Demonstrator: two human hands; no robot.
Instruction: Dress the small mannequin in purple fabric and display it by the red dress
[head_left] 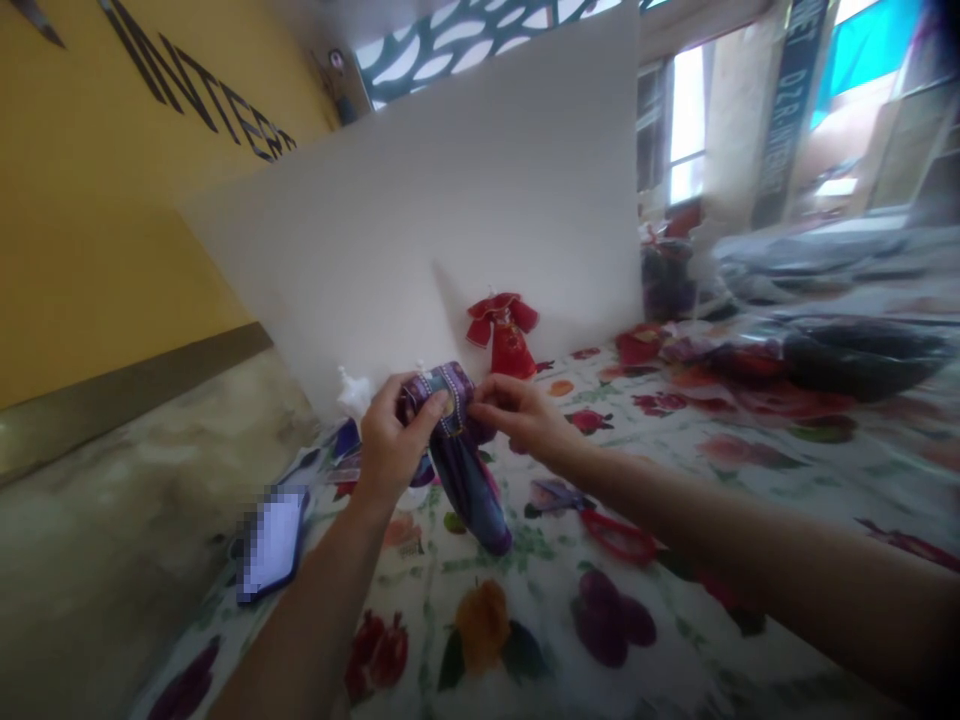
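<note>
A small purple doll-sized dress [472, 490], trimmed at the top with bead-like white bands, hangs above the tablecloth. My left hand [399, 435] grips its upper part, thumb across the front. At the right edge of the dress, my right hand [521, 415] is closed in a pinch; whatever lies between those fingertips is too small to make out. Behind the hands, a small red dress [506, 335] with wide sleeves stands against a white board. Scissors with red handles [615, 535] lie under my right forearm.
A phone with a lit screen [274, 540] lies at the left by the wall. The white board [450, 200] rises behind the fruit-patterned tablecloth [540, 640]. A small white figure-like object [352, 390] stands left of my hands. Plastic-wrapped goods [862, 350] are piled at the right.
</note>
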